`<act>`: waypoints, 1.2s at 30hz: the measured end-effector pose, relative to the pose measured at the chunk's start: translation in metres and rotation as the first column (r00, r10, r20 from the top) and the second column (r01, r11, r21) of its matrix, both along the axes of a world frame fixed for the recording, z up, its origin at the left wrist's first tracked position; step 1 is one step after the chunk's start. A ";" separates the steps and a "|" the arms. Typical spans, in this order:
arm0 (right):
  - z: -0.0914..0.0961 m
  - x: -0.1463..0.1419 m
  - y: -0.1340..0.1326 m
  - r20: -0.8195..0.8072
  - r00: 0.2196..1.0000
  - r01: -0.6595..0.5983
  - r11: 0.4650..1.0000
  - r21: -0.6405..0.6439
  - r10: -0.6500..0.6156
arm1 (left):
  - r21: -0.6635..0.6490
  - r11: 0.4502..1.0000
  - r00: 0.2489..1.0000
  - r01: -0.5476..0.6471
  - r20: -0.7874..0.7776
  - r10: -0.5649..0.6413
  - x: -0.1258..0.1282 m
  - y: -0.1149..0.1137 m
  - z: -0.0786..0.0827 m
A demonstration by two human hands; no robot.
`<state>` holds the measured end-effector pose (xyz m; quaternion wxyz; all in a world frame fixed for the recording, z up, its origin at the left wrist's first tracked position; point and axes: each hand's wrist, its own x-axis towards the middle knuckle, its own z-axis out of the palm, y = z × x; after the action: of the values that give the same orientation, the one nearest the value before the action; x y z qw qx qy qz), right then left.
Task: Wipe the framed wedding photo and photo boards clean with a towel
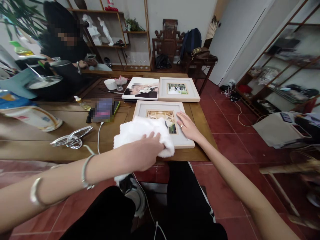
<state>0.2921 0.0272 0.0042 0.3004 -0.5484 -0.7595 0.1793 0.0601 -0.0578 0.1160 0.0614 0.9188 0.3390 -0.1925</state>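
Observation:
My left hand (143, 151) is closed on a fluffy white cloth (140, 128), which lies over the lower left part of a picture frame (183, 143). The frame rests flat on the wooden table near its front right corner, with a pale mat around a photo partly covered by the cloth. My right hand (187, 126) lies flat with its fingers out on the frame's right side. Behind it are a second framed photo (193, 90) and a white-edged photo panel (150, 80), side by side.
On the table's left lie a clear hair claw (74, 137), a phone (106, 110) with a white cable, a small dropper bottle (82, 103) and a wipes pack (32, 115). A white cup (110, 84) stands farther back. Another person (66, 40) sits across the table.

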 end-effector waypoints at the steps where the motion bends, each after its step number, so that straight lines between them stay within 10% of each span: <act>1: 0.000 0.000 0.000 0.005 1.000 -0.001 1.000 0.001 0.001 | -0.024 1.000 1.000 0.019 0.018 -0.018 -0.002 -0.009 0.006; 5: 0.002 -0.001 -0.001 0.032 0.999 0.002 1.000 -0.005 -0.002 | -0.052 0.994 0.996 -0.092 -0.024 0.091 0.005 -0.002 0.009; 9: 0.003 0.000 -0.001 0.020 1.000 -0.012 1.000 -0.011 0.013 | 0.095 0.970 0.974 -0.225 -0.004 0.227 0.015 0.050 -0.018; 17: 0.003 -0.001 -0.003 -0.008 1.000 -0.014 1.000 0.015 0.014 | 0.297 0.940 0.964 -0.169 0.247 0.095 0.010 0.145 -0.042; 21: 0.007 -0.002 -0.005 -0.027 0.997 -0.065 0.996 0.066 0.067 | 0.227 0.973 0.932 0.048 0.340 -0.126 0.041 0.157 -0.043; 27: 0.001 0.001 0.000 -0.033 0.995 -0.088 0.992 0.093 0.091 | 0.162 0.987 0.940 0.006 0.336 -0.061 0.075 0.166 -0.038; 36: -0.008 0.003 0.001 -0.047 0.998 -0.038 0.998 0.040 0.040 | 0.214 0.967 0.981 -0.141 0.165 0.107 0.004 0.165 -0.019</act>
<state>0.2949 0.0282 -0.0038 0.3256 -0.5229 -0.7661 0.1834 0.0641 0.1072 0.0969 -0.0050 0.9088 0.4098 -0.0781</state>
